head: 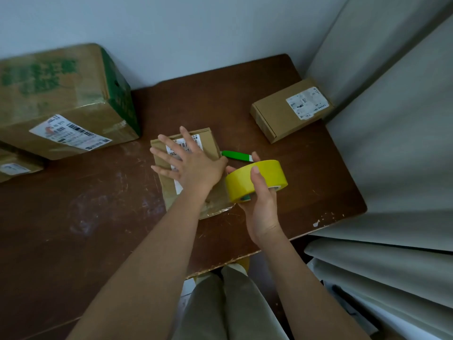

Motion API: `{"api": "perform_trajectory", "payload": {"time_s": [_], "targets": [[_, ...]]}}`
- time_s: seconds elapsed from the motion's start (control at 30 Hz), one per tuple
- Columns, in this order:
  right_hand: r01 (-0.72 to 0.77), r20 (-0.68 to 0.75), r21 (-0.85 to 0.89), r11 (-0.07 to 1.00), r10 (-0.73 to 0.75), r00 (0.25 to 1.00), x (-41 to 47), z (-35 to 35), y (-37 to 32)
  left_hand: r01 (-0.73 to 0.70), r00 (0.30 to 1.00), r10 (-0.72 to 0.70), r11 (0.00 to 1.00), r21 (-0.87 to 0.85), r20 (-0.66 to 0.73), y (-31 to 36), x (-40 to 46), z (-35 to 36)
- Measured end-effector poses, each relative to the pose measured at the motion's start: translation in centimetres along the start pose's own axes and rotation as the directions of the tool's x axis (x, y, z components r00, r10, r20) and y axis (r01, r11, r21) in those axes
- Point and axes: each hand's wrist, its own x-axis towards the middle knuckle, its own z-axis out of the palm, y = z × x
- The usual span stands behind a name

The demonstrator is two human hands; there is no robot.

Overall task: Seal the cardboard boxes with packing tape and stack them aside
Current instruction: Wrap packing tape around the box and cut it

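Yellow packing tape roll [256, 179] is closest to us, gripped in our right hand [259, 204] with the thumb over its outer face and fingers curled round the far side, right at the near right corner of the small cardboard box [210, 146]. Our left hand [193, 163] lies flat on that box, fingers spread over its white label [186, 143]. It sits mid-way across the scuffed brown table [98, 217]. Just past it there's a green pen-like tool [236, 155], can't tell exactly what. Further back, a flat labelled box [277, 119] on the right, and a big box with green print [61, 99] on the left, next to the wall
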Motion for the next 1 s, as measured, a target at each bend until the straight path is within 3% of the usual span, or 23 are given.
{"api": "perform_trajectory", "payload": {"time_s": [0.4, 0.63, 0.73, 0.87, 1.0], "targets": [[-0.098, -0.163, -0.007, 0.995, 0.096, 0.982, 2.2, -2.5, 0.7, 0.037, 0.993, -0.036, 0.999, -0.009, 0.112, 0.0, 0.2, -1.0], [-0.176, -0.063, 0.074, 0.982, 0.18, 0.982, 2.3, -2.5, 0.9, 0.058, 0.994, -0.052, 0.997, -0.059, 0.092, -0.7, 0.5, -1.6], [-0.145, 0.019, -0.03, 0.989, 0.146, 0.989, 2.0, -1.5, 0.4, 0.108, 0.991, -0.094, 0.98, -0.169, 0.092, -1.7, 0.8, -2.8], [0.018, 0.136, -0.202, 0.979, 0.01, 0.991, 1.6, 0.3, -1.2, 0.097, 0.994, -0.067, 0.905, -0.414, 0.086, -3.2, 1.1, -4.2], [0.157, 0.248, -0.348, 0.924, -0.071, 0.966, 0.9, 1.5, -3.6, 0.075, 0.986, 0.051, 0.709, -0.701, 0.157, -4.5, 1.3, -5.4]]}}
